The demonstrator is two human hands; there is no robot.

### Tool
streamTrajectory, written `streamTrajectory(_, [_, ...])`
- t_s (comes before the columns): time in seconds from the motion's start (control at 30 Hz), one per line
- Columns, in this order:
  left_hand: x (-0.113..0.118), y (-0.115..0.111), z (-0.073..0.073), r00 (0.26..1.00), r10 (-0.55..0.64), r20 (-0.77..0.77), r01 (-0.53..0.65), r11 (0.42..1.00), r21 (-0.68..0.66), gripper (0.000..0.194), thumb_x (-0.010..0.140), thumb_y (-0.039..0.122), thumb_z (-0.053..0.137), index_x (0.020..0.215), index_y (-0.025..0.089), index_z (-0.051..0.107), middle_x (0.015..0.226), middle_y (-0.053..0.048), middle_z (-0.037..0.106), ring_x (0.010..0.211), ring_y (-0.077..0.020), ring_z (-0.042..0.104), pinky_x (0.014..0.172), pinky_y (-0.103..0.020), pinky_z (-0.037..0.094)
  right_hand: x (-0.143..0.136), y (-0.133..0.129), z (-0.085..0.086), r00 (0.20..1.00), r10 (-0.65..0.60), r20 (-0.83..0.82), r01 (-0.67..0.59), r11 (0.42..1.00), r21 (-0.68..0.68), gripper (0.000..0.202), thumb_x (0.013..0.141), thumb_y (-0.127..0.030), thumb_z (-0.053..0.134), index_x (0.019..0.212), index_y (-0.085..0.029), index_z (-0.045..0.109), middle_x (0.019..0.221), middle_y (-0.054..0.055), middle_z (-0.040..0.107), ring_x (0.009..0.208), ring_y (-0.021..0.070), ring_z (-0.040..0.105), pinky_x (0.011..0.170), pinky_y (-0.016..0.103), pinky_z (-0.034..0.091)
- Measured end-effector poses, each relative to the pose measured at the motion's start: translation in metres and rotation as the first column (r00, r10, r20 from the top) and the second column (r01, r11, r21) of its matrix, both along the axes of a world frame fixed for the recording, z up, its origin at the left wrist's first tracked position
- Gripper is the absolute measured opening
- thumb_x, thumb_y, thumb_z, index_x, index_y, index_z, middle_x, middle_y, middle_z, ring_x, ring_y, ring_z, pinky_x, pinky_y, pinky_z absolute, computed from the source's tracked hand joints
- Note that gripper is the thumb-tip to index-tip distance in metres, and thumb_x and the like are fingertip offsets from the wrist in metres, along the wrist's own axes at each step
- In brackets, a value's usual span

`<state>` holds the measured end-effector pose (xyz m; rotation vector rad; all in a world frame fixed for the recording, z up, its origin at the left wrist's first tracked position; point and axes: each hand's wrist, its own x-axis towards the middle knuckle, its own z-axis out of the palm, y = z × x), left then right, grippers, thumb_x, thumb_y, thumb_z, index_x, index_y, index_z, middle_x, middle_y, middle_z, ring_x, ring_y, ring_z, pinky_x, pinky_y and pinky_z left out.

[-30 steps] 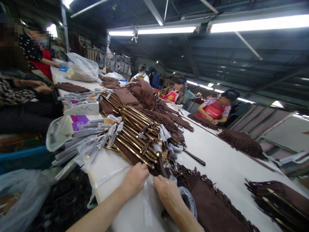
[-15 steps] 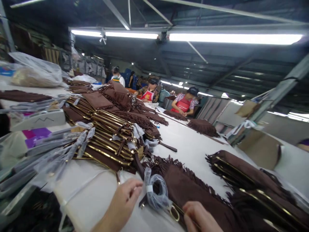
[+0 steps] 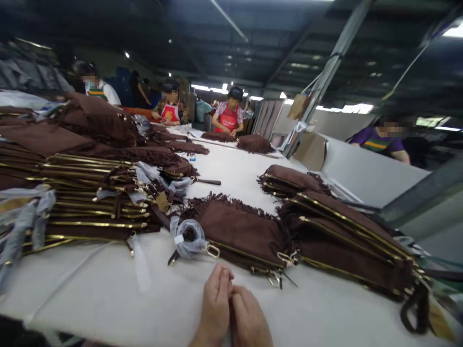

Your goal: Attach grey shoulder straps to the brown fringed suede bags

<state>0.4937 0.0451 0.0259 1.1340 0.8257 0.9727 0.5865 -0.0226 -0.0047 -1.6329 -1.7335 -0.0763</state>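
My left hand (image 3: 216, 301) and my right hand (image 3: 250, 315) are together at the table's near side, fingers curled and pressed against each other. A narrow dark brown strip (image 3: 233, 330) shows between them and runs down toward me; what the fingertips pinch is hidden. Just beyond lies a brown fringed bag (image 3: 240, 226) with a gold zipper along its near edge. Gold clasps (image 3: 275, 278) hang at its right corner. At its left end rests a coiled strap (image 3: 190, 238) wrapped in clear plastic, with a gold ring (image 3: 213, 250) beside it.
Stacked brown bags with gold zippers (image 3: 97, 207) fill the left, plastic-wrapped straps (image 3: 25, 217) among them. Another bag pile (image 3: 347, 241) stands at right, a dark strap loop (image 3: 415, 306) hanging from it. Co-workers, one in a red apron (image 3: 228, 118), are across the white table (image 3: 231, 166).
My view has swung to the right. My right hand has left the bag's zipper edge, and both hands have come together in front of the bag.
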Motion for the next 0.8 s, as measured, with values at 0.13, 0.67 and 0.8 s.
streamTrajectory(0.13, [-0.002,-0.011,0.004,0.995,0.016,0.093,-0.011,0.998,-0.061,0.051,0.083,0.071,0.050,0.074,0.020,0.046,0.049,0.010,0.031,0.043,-0.0081,0.026,0.042,-0.020,0.023,-0.006,-0.002,0.011,0.933,-0.048,-0.356,0.013,0.995,-0.099,0.022,0.098,-0.024,0.037,0.093,-0.023,0.057,0.086,0.005,0.065,0.081,0.0200,0.062,0.074,0.029,0.051])
streamTrajectory(0.67, [-0.005,-0.009,0.008,0.989,0.111,0.094,-0.096,0.983,-0.154,0.049,0.082,0.068,0.055,0.077,0.019,0.049,0.048,0.009,0.038,0.041,-0.0066,0.029,0.039,-0.017,0.023,-0.042,-0.041,0.027,0.255,-0.327,-0.910,-0.623,0.664,-0.414,0.056,0.073,-0.070,0.068,0.084,-0.024,0.040,0.055,-0.010,0.053,0.038,0.0080,0.050,0.039,0.015,0.035])
streamTrajectory(0.8, [-0.005,-0.008,0.008,0.988,0.125,0.094,-0.108,0.980,-0.169,0.051,0.080,0.070,0.055,0.077,0.020,0.049,0.047,0.010,0.037,0.041,-0.0063,0.028,0.038,-0.016,0.022,-0.043,-0.034,0.024,0.232,-0.344,-0.910,-0.597,0.688,-0.412,0.062,0.075,-0.081,0.056,0.091,-0.022,0.044,0.062,-0.005,0.062,0.044,0.0106,0.060,0.038,0.015,0.039])
